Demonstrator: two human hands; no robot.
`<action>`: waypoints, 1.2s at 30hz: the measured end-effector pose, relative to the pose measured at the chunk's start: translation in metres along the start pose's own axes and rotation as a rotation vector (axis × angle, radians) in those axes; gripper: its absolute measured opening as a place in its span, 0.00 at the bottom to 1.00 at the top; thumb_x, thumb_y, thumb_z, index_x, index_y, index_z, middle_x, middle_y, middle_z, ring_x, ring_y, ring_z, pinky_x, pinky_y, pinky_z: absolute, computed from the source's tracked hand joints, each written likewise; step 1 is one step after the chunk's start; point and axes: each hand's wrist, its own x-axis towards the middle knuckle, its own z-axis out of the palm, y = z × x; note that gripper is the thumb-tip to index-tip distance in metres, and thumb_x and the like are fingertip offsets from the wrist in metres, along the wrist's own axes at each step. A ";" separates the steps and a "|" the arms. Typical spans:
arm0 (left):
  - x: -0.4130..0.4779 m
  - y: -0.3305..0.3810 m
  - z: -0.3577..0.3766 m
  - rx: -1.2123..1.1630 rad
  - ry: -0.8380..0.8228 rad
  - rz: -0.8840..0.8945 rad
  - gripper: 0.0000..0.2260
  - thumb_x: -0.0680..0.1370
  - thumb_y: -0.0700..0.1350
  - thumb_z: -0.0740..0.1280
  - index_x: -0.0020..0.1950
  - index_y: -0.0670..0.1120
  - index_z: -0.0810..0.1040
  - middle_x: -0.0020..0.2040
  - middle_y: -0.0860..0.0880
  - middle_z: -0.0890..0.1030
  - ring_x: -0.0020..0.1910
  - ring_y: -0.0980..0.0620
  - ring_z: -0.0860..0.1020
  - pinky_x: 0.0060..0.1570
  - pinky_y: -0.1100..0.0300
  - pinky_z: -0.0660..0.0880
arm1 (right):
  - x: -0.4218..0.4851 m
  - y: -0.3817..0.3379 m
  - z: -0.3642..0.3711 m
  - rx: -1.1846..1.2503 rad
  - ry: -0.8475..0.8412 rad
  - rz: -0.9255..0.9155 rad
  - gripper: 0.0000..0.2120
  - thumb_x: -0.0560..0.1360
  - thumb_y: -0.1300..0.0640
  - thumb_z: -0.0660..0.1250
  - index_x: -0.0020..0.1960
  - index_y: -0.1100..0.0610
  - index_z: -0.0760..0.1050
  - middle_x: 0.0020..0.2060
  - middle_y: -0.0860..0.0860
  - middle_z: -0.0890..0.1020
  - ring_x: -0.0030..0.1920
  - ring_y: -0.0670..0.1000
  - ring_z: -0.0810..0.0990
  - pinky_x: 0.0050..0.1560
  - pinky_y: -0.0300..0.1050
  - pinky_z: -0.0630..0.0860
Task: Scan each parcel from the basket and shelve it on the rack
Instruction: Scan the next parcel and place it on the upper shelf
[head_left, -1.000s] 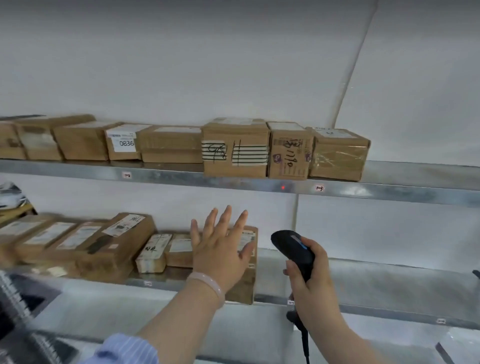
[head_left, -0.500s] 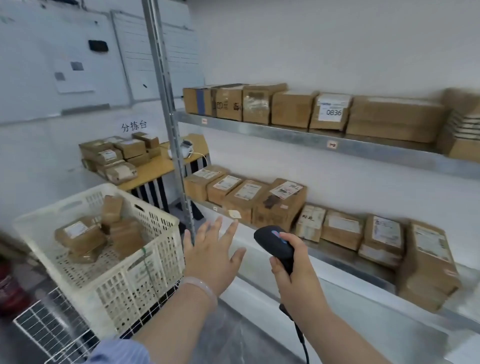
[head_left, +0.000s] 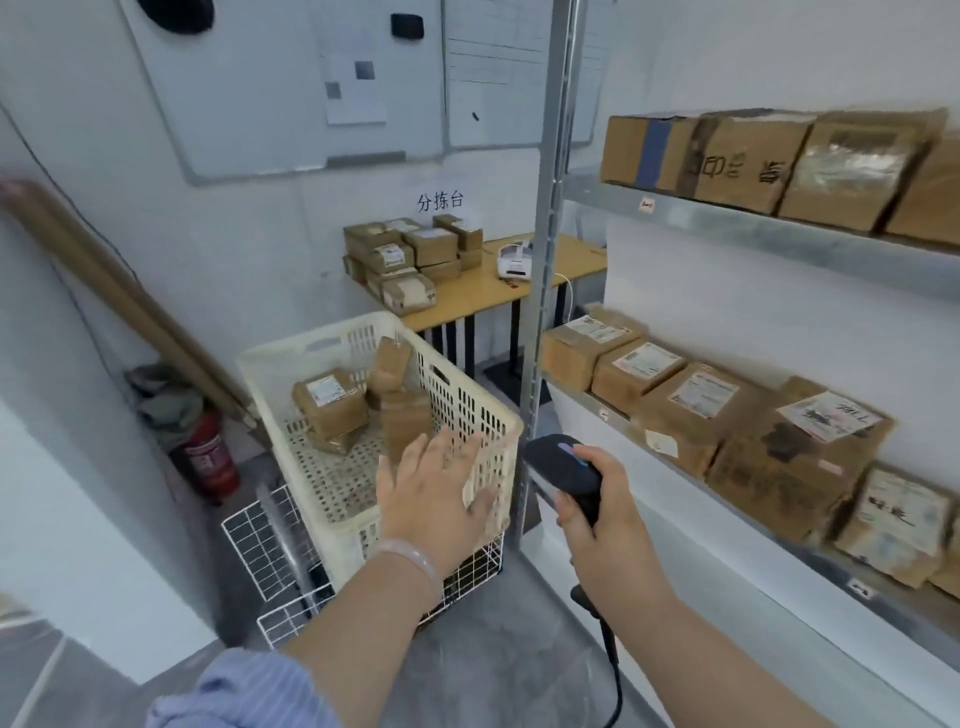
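The person has turned from the grey metal rack to the cream plastic basket, centre. The spread, empty left hand reaches for its brown cardboard parcels; the right hand grips the black scanner.

View: swung left, off the rack and onto the basket, whose parcels are now in full sight. My left hand: moved from in front of the rack to above the basket's near rim, fingers spread. My right hand, gripping the scanner: carried along, now beside the rack's upright.
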 end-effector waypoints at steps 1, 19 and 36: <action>0.009 -0.007 0.004 0.011 -0.015 -0.017 0.28 0.80 0.67 0.48 0.79 0.65 0.46 0.82 0.54 0.50 0.80 0.49 0.47 0.76 0.39 0.43 | 0.014 0.005 0.006 0.007 -0.012 -0.003 0.23 0.81 0.56 0.64 0.61 0.29 0.63 0.55 0.41 0.77 0.45 0.43 0.77 0.45 0.39 0.72; 0.160 -0.102 0.095 -0.001 -0.308 -0.261 0.28 0.81 0.65 0.50 0.79 0.64 0.43 0.82 0.53 0.48 0.80 0.47 0.47 0.76 0.41 0.44 | 0.206 0.083 0.093 -0.022 -0.216 0.063 0.27 0.80 0.57 0.66 0.57 0.24 0.62 0.57 0.37 0.75 0.53 0.35 0.77 0.45 0.31 0.76; 0.314 -0.226 0.190 -0.063 -0.524 -0.131 0.30 0.81 0.65 0.52 0.78 0.65 0.40 0.82 0.51 0.46 0.80 0.46 0.47 0.76 0.41 0.45 | 0.334 0.092 0.248 -0.125 -0.176 0.244 0.26 0.80 0.54 0.65 0.57 0.23 0.59 0.57 0.40 0.76 0.50 0.39 0.78 0.42 0.29 0.70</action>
